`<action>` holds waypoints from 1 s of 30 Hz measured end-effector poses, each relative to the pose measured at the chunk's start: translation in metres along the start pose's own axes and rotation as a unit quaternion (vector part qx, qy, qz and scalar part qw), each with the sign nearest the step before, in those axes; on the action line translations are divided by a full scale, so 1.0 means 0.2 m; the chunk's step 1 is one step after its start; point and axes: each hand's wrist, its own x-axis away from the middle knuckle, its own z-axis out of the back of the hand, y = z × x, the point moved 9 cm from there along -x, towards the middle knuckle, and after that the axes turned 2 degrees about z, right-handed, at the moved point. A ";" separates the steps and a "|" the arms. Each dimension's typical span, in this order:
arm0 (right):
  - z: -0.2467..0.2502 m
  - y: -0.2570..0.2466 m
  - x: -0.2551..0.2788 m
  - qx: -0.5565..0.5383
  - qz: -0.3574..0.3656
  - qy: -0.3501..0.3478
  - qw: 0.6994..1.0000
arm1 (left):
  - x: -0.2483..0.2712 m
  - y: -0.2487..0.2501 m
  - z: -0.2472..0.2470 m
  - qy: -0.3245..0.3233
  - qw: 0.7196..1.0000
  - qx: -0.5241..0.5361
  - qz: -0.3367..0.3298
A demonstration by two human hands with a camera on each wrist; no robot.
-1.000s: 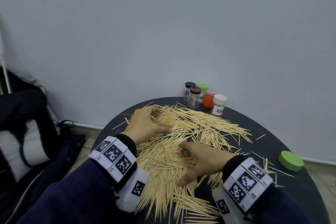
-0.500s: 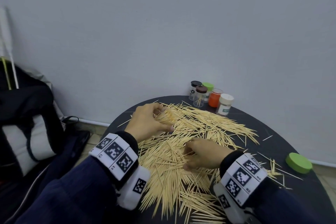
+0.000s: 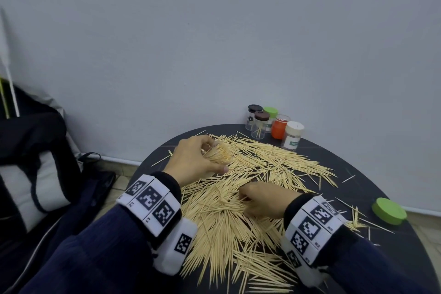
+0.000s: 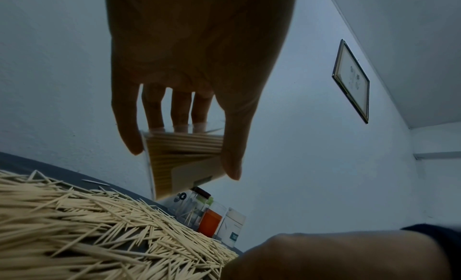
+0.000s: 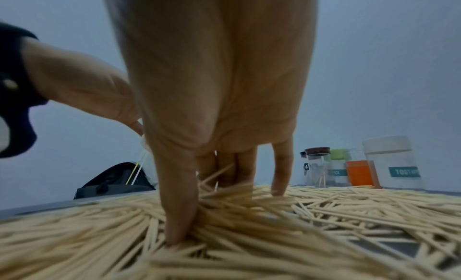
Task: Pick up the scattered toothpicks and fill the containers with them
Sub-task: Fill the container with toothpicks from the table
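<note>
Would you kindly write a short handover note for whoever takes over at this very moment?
Left hand: holds a clear container, tilted and already well packed with toothpicks.
Right hand: fingers pinching a bunch from the toothpick pile.
Other containers stand at the table's far edge; a loose green lid lies on the right.
Left: most toothpicks are unsorted.

Dark bag [image 3: 35,162] by the wall; framed picture [image 4: 350,81] above.

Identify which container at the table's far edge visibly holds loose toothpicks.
The brown-lidded clear jar, front-left of the cluster: a few toothpicks lean inside it. The orange jar beside it shows none.
</note>
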 end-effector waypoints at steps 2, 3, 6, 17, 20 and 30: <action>-0.01 0.01 -0.01 -0.005 -0.006 -0.012 1.000 | 0.00 0.00 0.00 0.000 1.000 -0.001 -0.001; -0.02 0.02 -0.01 -0.012 -0.007 -0.014 1.000 | -0.01 0.00 0.00 0.001 1.000 -0.001 -0.002; -0.02 0.03 -0.01 -0.035 -0.005 -0.011 0.999 | -0.01 0.00 -0.01 -0.002 1.000 0.001 -0.005; 0.06 0.13 0.04 -0.173 -0.016 0.071 0.982 | -0.02 0.06 -0.09 -0.020 1.000 0.001 -0.012; 0.10 0.19 0.07 -0.230 -0.029 0.104 0.967 | -0.02 0.09 -0.12 -0.017 1.000 0.006 -0.015; 0.25 0.36 0.16 -0.579 -0.024 0.284 0.764 | 0.01 0.21 -0.26 -0.080 0.992 0.085 -0.042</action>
